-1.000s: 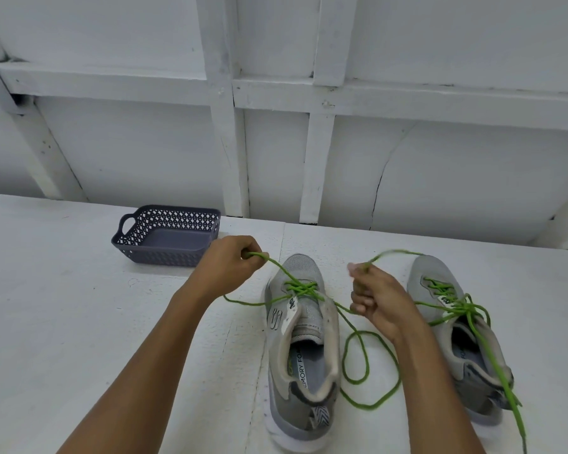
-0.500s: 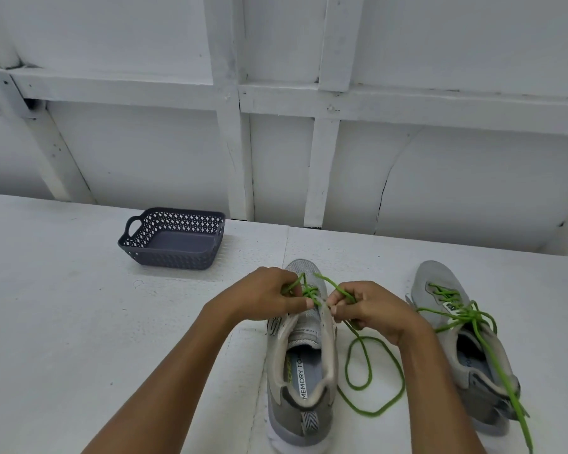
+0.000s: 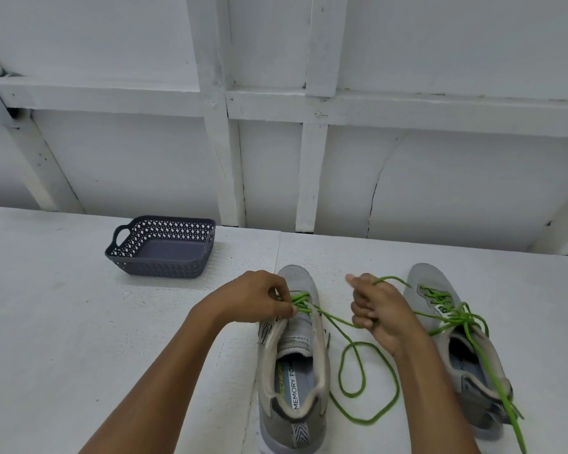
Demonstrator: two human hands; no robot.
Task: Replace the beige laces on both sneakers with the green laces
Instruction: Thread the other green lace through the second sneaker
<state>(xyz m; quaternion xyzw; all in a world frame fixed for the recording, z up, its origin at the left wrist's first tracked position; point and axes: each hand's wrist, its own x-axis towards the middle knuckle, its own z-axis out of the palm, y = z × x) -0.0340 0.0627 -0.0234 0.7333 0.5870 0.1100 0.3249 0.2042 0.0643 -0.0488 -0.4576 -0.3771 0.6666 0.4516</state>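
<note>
So the left grip [image 3: 256, 298], a bare hand, was pinching the green lace [image 3: 364, 375] right at the top eyelets of the left sneaker [image 3: 295, 342], with its fingertips bunched together over the tongue. The right grip [image 3: 379, 309] was clenched round the same lace a bit further along. It was held up off the desk [image 3: 79, 339] in the gap between the two sneakers, with one strand arching out over the top of the fist.

From the eyelets the lace ran across to that fist, and the slack dropped into a couple of loose loops lying on the desk between the shoes. The left sneaker sat flat with its toe toward the wall [image 3: 440, 175] and its heel toward the person. Part of a "MEMORY FOAM" print showed on the insole.

The right sneaker [image 3: 430, 280] sat just beside it on the right, toe pointing the same way. It had a second lace [image 3: 456, 317], also green, threaded through its eyelets. That lace's loose ends were tangled over the tongue, and one trailed down past the heel toward the near edge.

A dark perforated basket [image 3: 159, 267] with a handle sat off to the far left near the wall, well apart from the shoes.
</note>
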